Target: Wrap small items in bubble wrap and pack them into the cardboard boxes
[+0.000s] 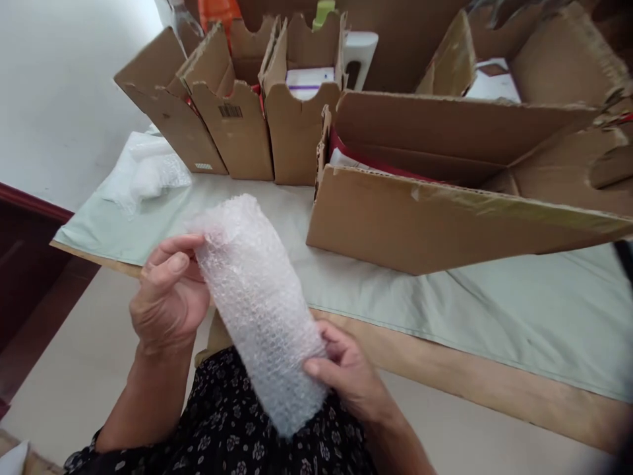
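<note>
A long, flat piece of bubble wrap [262, 310] slants over the near edge of the counter [435, 373], above the person's lap. The right hand [346, 366] pinches its right edge near the lower end, thumb on top and fingers underneath, and probably bears most of it. The left hand [171, 293] is half open, thumb clear, fingertips at the upper left edge, seemingly only to steady it; whether they grip any film I cannot tell. Holding it at opposite sides likely keeps the soft sheet spread. More plastic wrap [153, 168] lies at the far left on the pale green cloth [519, 316]. Three narrow cardboard boxes [301, 142] and a long box [420, 224] stand open-topped beyond, presumably so their contents stay within reach.
</note>
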A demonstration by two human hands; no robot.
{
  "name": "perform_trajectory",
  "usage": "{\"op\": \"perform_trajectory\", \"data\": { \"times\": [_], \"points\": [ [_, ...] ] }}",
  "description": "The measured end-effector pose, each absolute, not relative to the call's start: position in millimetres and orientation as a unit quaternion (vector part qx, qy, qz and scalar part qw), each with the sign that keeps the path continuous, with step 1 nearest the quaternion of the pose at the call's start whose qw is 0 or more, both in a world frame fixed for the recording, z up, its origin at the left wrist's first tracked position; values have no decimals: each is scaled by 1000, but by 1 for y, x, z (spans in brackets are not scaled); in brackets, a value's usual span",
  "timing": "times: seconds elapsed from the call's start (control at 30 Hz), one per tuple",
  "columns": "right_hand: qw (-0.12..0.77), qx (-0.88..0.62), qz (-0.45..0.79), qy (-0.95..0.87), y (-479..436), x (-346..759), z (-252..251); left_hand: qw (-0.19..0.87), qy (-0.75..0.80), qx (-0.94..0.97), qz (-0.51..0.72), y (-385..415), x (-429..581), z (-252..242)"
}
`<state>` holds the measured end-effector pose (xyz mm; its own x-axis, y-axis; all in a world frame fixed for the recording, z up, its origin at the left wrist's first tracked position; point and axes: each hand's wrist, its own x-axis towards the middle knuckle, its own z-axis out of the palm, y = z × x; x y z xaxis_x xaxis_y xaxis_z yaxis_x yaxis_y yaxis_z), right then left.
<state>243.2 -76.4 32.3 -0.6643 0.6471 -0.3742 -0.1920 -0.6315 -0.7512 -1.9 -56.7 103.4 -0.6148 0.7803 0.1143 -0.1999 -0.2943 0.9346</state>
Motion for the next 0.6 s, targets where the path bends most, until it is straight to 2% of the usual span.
{"op": "perform_trajectory", "data": {
  "times": [0.07, 0.17, 0.27, 0.4, 0.5, 0.6],
  "points": [
    [293, -423, 720, -467, -72, 271, 58, 310, 514, 308, 738, -58, -6, 91],
    [359, -546, 450, -609, -59, 300, 88, 301, 533, 331, 719, -60, -6, 73],
    [336, -607, 266, -669, -34, 317, 83, 304, 588, 420, 621, -67, -6, 60],
    [294, -644, 123, -695, -8, 336, 52, 235, 666, 578, 408, -86, -11, 50],
    [313, -641, 76, -697, -9, 346, 44, 135, 669, 627, 374, -93, -7, 51],
    [298, -597, 106, -737, -15, 345, 41, 93, 605, 703, 363, -79, 7, 52]
  ]
}}
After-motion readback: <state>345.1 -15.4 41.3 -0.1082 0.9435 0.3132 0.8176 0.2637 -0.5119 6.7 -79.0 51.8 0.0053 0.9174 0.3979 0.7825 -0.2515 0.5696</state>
